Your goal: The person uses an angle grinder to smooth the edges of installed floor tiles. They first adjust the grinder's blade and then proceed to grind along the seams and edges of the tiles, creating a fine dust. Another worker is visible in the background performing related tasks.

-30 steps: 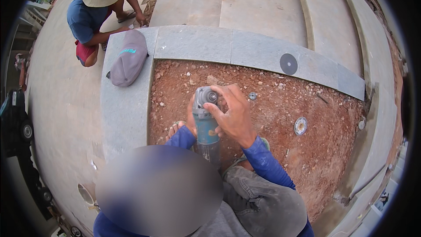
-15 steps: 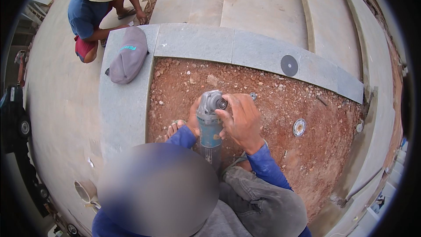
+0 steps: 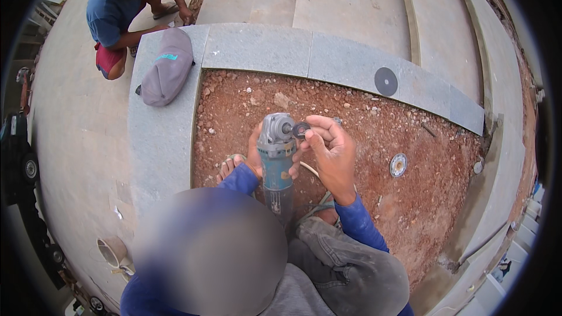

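Observation:
A teal and grey angle grinder (image 3: 277, 169) stands with its metal gear head up in front of me. My left hand (image 3: 253, 151) is closed round its body from the left, with fingertips showing on the right side. Between the thumb and fingers of my right hand (image 3: 336, 158) is a small dark round flange (image 3: 301, 129). It is just off the right of the bare spindle (image 3: 287, 128); whether the two touch I cannot tell. A black cutting disc (image 3: 386, 81) lies on the grey stone slabs (image 3: 257, 50) ahead.
Red gravelly soil (image 3: 328, 102) lies below the grinder, with a pale metal disc (image 3: 398, 165) on it. A cable (image 3: 316, 208) runs by my foot. On the left slabs rests a grey cap (image 3: 168, 70). Far left, a person in a hat (image 3: 114, 11) crouches. A bucket (image 3: 112, 250) stands lower left.
My right hand has drawn the flange slightly away from the grinder's head, and the spindle now shows. My left hand keeps its hold on the grinder.

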The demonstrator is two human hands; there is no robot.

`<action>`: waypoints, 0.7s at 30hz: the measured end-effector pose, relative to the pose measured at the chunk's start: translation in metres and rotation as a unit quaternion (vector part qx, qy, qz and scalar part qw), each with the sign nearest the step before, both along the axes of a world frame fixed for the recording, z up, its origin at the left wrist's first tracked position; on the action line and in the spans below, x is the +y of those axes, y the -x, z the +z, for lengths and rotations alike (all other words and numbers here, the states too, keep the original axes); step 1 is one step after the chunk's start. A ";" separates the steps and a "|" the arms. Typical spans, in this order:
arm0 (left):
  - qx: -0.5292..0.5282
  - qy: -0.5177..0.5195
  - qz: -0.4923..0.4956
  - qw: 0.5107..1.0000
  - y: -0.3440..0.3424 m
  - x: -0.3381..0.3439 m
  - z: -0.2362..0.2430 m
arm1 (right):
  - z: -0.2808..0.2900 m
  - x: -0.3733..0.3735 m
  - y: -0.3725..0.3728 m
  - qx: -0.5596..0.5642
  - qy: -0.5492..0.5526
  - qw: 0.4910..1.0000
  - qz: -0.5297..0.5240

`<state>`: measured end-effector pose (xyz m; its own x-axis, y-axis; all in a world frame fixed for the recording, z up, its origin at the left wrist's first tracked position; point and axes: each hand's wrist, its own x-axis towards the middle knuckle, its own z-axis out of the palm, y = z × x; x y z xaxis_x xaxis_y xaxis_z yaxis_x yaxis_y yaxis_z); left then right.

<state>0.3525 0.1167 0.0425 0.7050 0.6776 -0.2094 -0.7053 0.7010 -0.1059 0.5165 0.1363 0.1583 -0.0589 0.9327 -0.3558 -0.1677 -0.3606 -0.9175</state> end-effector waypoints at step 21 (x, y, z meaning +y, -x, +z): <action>0.034 0.053 0.033 0.997 -0.004 -0.006 -0.011 | -0.004 0.005 -0.001 -0.295 -0.252 0.915 0.106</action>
